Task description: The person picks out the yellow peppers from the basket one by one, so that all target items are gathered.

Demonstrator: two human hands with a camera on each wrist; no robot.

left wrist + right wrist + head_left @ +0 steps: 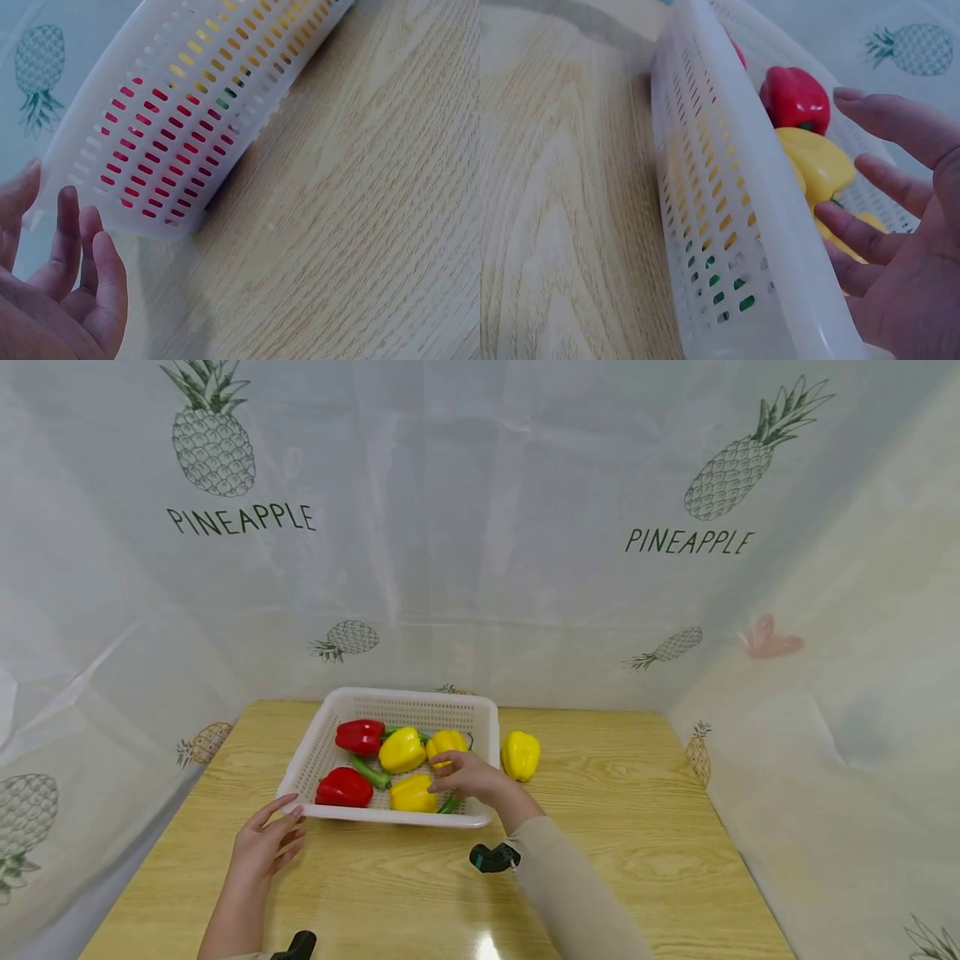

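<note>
A white plastic basket (420,697) holds two red bell peppers, three yellow bell peppers and several long green peppers. At its front left corner, my left hand (262,843) has the rim between thumb and forefinger; the other fingers hang loosely bent outside the wall. Over the right part of the basket reaches my right hand (468,774), with spread fingers and nothing held. Its fingertips are close to the front yellow bell pepper (412,794) and the back right yellow bell pepper (446,744). In the right wrist view, a red bell pepper (799,101) lies beyond them.
Another yellow bell pepper (521,756) lies on the wooden table (622,827), just right of the basket. A pale pineapple-printed sheet (480,568) hangs behind the table and along both sides.
</note>
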